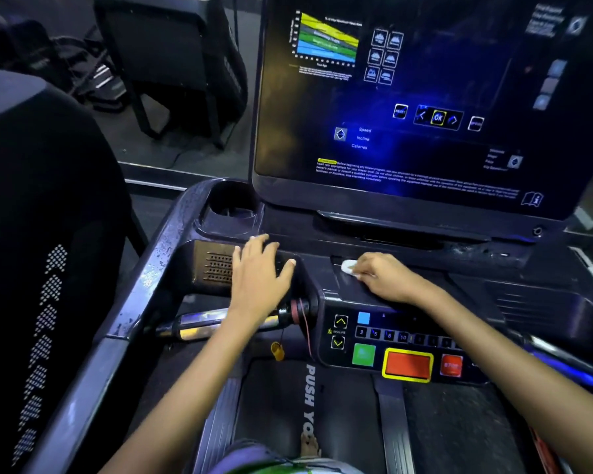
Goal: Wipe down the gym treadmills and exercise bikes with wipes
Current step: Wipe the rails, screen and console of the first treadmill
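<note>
One small, soft white wipe (349, 267), light and limp, sits bunched under my right hand (386, 278) fingers, pinched against the black treadmill console (356, 289); my left hand (259, 271) rests open.

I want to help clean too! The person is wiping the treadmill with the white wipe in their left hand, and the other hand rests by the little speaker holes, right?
Almost. The head view shows the white wipe held in the right hand, pressed on the treadmill console. It is the left hand that rests open by the speaker holes.
</note>
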`<state>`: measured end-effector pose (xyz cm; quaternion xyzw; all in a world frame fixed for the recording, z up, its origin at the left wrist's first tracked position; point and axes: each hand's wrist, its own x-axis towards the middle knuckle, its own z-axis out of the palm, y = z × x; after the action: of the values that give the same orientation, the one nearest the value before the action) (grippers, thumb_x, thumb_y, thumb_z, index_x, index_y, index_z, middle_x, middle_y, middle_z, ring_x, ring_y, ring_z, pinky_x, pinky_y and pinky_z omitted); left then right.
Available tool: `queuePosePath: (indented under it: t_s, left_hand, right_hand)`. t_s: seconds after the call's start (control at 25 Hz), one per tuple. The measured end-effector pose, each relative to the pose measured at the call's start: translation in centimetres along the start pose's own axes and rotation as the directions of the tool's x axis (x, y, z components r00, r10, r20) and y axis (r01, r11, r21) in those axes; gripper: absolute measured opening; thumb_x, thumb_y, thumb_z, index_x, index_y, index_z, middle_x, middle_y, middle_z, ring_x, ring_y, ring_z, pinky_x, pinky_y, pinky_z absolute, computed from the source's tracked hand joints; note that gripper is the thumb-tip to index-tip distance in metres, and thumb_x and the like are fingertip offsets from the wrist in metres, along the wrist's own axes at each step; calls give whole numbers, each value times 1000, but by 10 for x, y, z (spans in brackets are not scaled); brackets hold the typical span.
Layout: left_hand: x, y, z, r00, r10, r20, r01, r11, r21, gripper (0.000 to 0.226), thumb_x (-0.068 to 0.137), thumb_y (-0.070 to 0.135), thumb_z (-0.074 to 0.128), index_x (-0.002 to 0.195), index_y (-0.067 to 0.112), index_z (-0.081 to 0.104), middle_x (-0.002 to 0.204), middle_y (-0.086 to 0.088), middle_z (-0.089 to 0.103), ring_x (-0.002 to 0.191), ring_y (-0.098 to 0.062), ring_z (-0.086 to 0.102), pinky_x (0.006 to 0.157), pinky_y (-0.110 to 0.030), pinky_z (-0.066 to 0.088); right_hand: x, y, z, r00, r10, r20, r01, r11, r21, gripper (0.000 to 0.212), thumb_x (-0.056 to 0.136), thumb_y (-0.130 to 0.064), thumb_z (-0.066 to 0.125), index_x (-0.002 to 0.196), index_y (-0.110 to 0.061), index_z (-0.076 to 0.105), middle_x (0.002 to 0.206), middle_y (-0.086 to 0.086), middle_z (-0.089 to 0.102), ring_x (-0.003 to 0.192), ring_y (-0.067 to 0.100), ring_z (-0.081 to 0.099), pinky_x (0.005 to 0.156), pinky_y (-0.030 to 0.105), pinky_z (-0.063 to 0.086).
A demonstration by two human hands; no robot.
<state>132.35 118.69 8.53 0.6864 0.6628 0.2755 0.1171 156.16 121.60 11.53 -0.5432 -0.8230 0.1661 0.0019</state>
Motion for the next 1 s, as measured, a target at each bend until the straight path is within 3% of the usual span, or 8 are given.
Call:
queuePosePath:
  t_s: [0.16,0.28,0.36,0.44,0.6,0.72,0.84,1.0]
  left_hand:
    - [-22,48,15,984,178,1,-173,962,-213,55,85,50,38,111,10,66,116,-3,59,111,-19,51,105,-39,32]
    - [-29,60,26,960,242,137,-206,950,-236,70,82,57,25,119,13,63,125,1,58,123,-15,47,113,-35,21]
    - [-32,59,30,962,240,133,-210,956,-205,72,83,58,22,122,13,62,130,2,58,129,-13,43,114,-29,14]
    - [-34,59,32,967,232,108,-208,958,-199,70,85,55,23,123,10,62,131,-1,58,131,-14,43,114,-28,14]
    - [-35,59,36,969,243,55,-230,957,-174,61,88,48,31,116,6,65,122,-6,64,124,-21,52,111,-35,25]
    - [-35,58,35,967,250,50,-238,957,-168,59,88,47,33,116,5,66,121,-7,65,123,-22,54,110,-37,27]
    - [-35,57,35,969,236,76,-219,959,-179,62,88,49,31,118,6,65,124,-6,64,126,-20,51,112,-36,25]
    - [-36,55,36,966,250,60,-237,956,-172,60,89,48,33,117,6,66,123,-6,64,125,-21,51,111,-38,27]
  right_hand:
    - [15,-15,8,1000,-16,10,16,996,-89,36,93,-8,41,123,-14,61,125,3,54,117,26,45,98,36,35]
    - [-2,-1,-5,995,96,-9,-94,951,-296,41,97,-16,37,133,-29,52,123,0,54,114,24,44,91,34,31]
    - [-11,9,-10,979,204,-15,-195,911,-364,37,99,-21,36,128,-32,56,121,2,56,115,24,44,90,34,31]
    - [-5,9,-9,968,253,4,-239,919,-313,33,99,-24,38,123,-26,61,123,4,56,118,26,44,93,36,32]
    - [12,-20,2,994,86,61,-81,993,-84,43,94,-8,38,131,-23,55,122,5,53,119,24,43,97,39,36]
    - [1,-15,-4,994,111,26,-101,962,-252,44,98,-15,34,135,-35,47,121,3,51,116,23,43,92,36,30]
    - [-19,10,-20,949,315,8,-287,877,-385,36,101,-31,34,130,-42,51,117,6,51,114,25,43,92,38,28]
    - [-13,-2,-15,922,388,1,-360,855,-374,34,96,-20,38,119,-23,63,123,9,52,119,27,42,96,39,28]
